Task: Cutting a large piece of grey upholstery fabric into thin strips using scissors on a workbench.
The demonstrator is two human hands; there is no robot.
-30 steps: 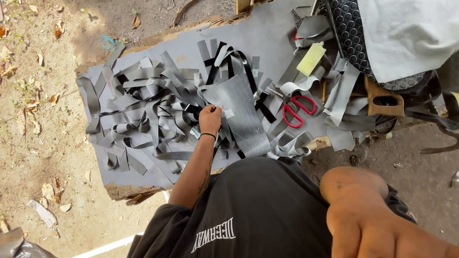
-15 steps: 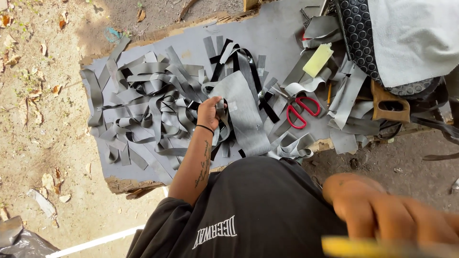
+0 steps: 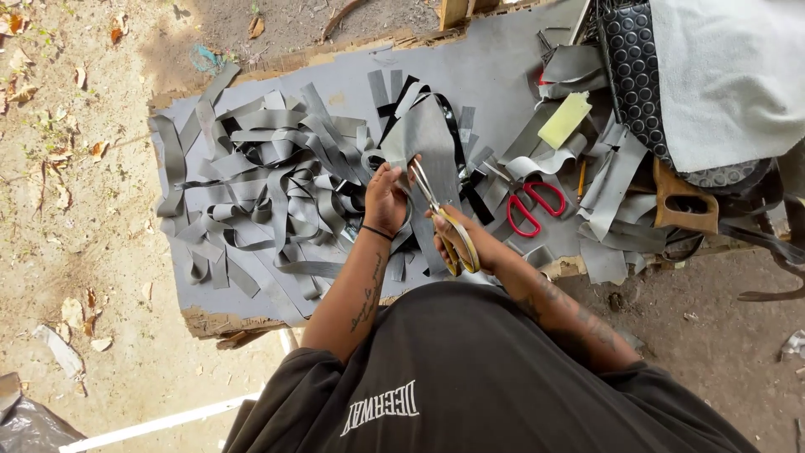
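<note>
Grey counter (image 3: 503, 67) as landmark. Red scissors (image 3: 532, 210) lie right of its centre. Yellow block (image 3: 563, 120) sits above the scissors, toward the far right. Saw handle (image 3: 686, 201) at the right edge. Black dotted sheet (image 3: 639, 75) and white cloth (image 3: 729, 75) at the far right corner. Dry leaves (image 3: 99, 151) on the ground left of the counter.

Grey board (image 3: 495, 67) — strewn with grey strips (image 3: 277, 193), red-handled scissors (image 3: 530, 210).
</note>
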